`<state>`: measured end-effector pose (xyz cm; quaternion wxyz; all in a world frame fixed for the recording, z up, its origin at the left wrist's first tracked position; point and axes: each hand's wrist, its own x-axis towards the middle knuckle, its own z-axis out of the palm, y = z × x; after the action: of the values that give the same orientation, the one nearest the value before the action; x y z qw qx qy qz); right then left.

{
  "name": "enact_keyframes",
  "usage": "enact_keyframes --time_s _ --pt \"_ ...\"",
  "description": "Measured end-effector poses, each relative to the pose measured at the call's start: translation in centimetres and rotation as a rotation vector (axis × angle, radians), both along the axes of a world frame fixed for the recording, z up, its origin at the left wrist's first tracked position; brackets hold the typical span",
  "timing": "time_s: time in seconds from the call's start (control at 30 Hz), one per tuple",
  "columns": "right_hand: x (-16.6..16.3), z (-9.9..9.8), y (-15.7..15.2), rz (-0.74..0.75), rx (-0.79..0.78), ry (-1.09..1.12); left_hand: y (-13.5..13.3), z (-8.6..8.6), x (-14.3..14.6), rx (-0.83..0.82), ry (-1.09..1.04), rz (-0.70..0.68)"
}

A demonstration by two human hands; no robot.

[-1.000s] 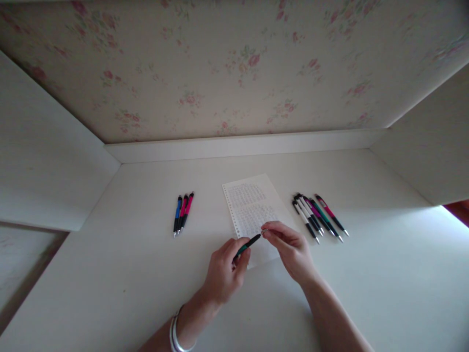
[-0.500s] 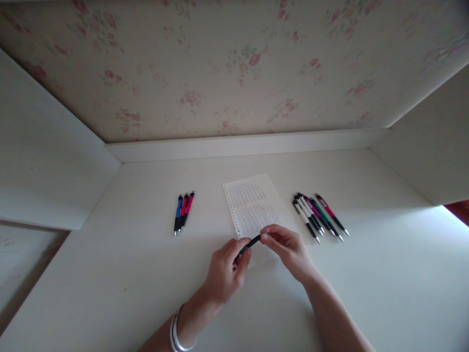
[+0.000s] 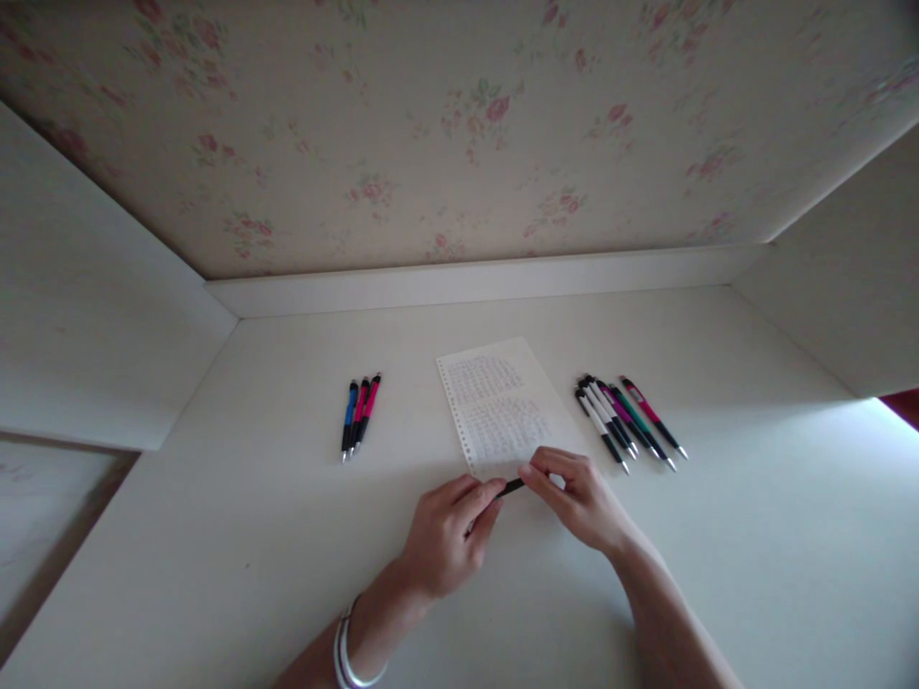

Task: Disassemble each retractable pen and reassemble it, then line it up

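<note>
Between my two hands is a pen (image 3: pixel 511 487), of which only a short black stretch shows. My left hand (image 3: pixel 450 531) is closed round one end and covers it. The fingertips of my right hand (image 3: pixel 567 490) pinch the other end, so the tip is hidden. Both hands are over the lower edge of a handwritten sheet of paper (image 3: pixel 503 407) with punched holes down its left side.
To the left lie a blue pen (image 3: pixel 349 416) and two pink pens (image 3: pixel 368 411). Right of the paper is a group of several pens, among them white pens (image 3: pixel 601 426), a green pen (image 3: pixel 638 421) and a pink pen (image 3: pixel 652 414). White panels and a papered wall enclose the desk (image 3: pixel 287 536).
Both hands have shifted slightly to the right and down with the pen. My left fingers now cover the green part that showed before. The pens on the desk have not been moved.
</note>
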<state>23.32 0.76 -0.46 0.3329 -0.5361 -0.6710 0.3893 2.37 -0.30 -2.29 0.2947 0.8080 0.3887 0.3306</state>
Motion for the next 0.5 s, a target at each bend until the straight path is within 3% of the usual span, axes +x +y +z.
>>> enact_keyframes --time_s 0.3,0.5 --pt "0.65 0.61 -0.01 0.059 -0.079 0.136 0.09 0.20 0.06 -0.058 -0.011 0.021" --pt "0.22 -0.17 -0.18 0.011 -0.039 -0.028 0.05 -0.18 -0.03 -0.015 -0.011 -0.015"
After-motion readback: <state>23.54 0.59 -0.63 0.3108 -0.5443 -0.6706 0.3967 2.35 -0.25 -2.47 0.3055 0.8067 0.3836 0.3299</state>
